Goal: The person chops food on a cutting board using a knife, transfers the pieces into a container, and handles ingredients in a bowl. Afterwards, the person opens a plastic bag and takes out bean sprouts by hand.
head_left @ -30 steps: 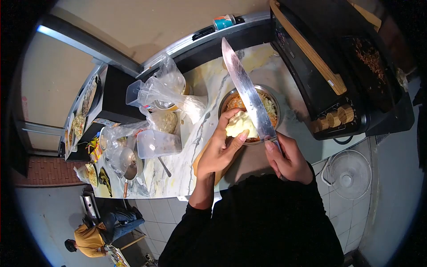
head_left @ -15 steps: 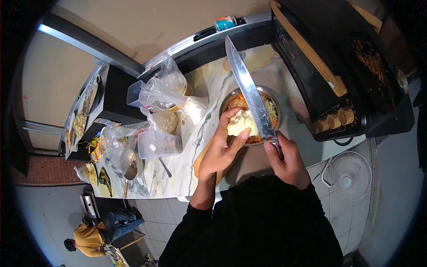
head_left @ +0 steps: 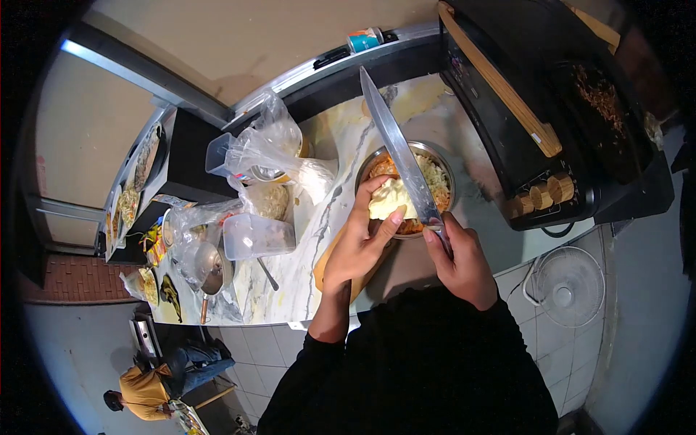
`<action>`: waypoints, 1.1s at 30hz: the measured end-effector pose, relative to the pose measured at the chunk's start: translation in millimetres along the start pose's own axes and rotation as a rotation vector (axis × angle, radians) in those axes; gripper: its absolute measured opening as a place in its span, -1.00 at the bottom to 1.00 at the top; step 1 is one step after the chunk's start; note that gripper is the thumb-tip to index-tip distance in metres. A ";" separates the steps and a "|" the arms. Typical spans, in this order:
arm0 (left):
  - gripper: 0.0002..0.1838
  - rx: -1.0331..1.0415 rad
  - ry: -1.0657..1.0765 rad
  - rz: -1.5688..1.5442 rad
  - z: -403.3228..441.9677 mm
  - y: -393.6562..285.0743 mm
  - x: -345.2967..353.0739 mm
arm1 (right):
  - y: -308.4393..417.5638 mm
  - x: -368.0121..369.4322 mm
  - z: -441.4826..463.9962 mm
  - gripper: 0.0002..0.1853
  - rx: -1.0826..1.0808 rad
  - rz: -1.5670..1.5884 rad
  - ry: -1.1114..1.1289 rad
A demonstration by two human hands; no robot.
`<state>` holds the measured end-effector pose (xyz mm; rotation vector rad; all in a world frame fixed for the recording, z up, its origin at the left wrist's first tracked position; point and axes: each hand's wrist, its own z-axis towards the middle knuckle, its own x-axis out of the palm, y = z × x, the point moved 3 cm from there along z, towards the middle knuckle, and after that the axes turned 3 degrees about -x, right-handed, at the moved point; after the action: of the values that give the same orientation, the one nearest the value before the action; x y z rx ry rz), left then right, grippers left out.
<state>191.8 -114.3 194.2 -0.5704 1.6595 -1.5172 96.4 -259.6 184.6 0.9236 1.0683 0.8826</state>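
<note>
My left hand (head_left: 362, 239) is closed around a pale yellow, uneven chunk (head_left: 391, 199), possibly cabbage, with the thumb on its near side. In my right hand (head_left: 460, 259) is a large knife (head_left: 395, 141), gripped by the handle. Its long, broad blade points up and away to the left, its lower part right beside the chunk. Whether the edge touches the chunk, I cannot tell. Beneath both hands stands a round metal bowl (head_left: 453, 174) containing orange-red shreds and pale chopped bits (head_left: 433, 174). Chunk and blade hide part of it. A wooden board (head_left: 364, 279) lies partly under my left wrist.
Left on the marble-patterned counter (head_left: 290, 290) are a clear plastic tub (head_left: 259, 235), plastic bags (head_left: 279, 156), a spoon (head_left: 267, 274) and a saucepan (head_left: 212, 264). A black oven (head_left: 500, 109) borders the right. A fan (head_left: 565, 286) stands below; another person (head_left: 148, 391) is at lower left.
The knife has tilted slightly, its tip lower and further left, and my right hand has shifted a little left. My left hand still holds the chunk above the bowl.
</note>
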 end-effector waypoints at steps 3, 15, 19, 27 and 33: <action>-0.46 0.044 -0.025 0.070 1.2 5.1 0.4 | 5.8 3.1 -1.2 -0.78 -0.037 -0.189 -0.051; -0.44 -0.069 -0.028 0.016 14.5 37.0 2.6 | -9.2 -18.1 -8.8 -0.79 0.060 -0.358 -0.286; -0.46 -0.067 -0.052 0.070 27.0 56.4 1.6 | -29.1 -27.0 -14.1 -0.78 0.255 -0.277 -0.163; -0.36 0.126 -0.026 0.268 58.8 86.1 -4.1 | -45.6 -28.3 -22.2 -0.78 0.249 -0.280 -0.145; -0.30 0.228 0.025 0.878 64.9 105.1 -4.0 | -56.6 -26.6 -20.2 -0.76 0.263 -0.189 -0.134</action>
<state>264.9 -131.7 96.1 0.2905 1.4287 -1.0180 78.4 -300.5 136.4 1.0642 1.1519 0.5240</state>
